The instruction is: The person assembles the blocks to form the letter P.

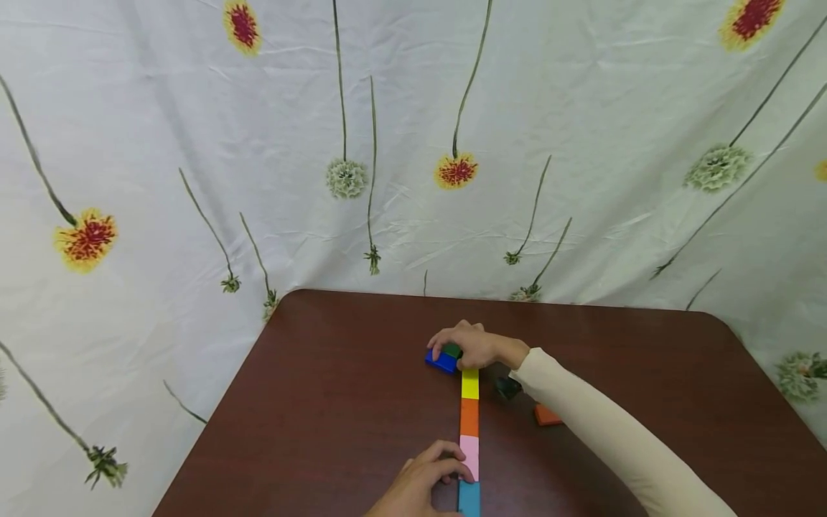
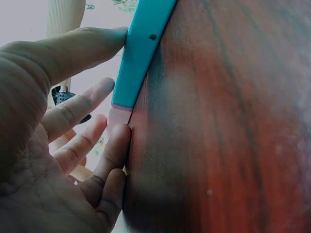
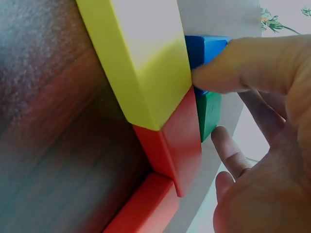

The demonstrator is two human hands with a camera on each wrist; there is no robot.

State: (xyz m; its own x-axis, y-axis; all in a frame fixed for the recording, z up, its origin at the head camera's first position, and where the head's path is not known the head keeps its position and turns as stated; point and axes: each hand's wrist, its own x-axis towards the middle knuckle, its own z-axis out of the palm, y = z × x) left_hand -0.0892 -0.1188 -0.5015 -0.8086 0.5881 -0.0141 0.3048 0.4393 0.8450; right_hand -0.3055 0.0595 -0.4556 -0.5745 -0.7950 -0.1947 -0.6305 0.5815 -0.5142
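Observation:
A line of flat blocks runs away from me: a teal block [image 1: 469, 499], a pink block [image 1: 470, 457], an orange block [image 1: 469, 416] and a yellow block [image 1: 470, 384]. My left hand [image 1: 423, 480] lies along the line's left side, its loosely bent fingers touching the teal and pink blocks. Over the far end is my right hand [image 1: 474, 347], thumb and index finger around a blue block [image 1: 441, 361]. Beside that one sits a green block [image 1: 451, 350]. The right wrist view shows a red block [image 3: 177, 141] meeting the yellow one, hidden by the hand from above.
Another red block [image 3: 146, 206] adjoins the first in the right wrist view. An orange-red block [image 1: 548, 415] lies under the right forearm. The dark wrist camera [image 1: 508, 388] hangs below that wrist. The brown table [image 1: 310, 402] ends at a flowered curtain [image 1: 400, 129].

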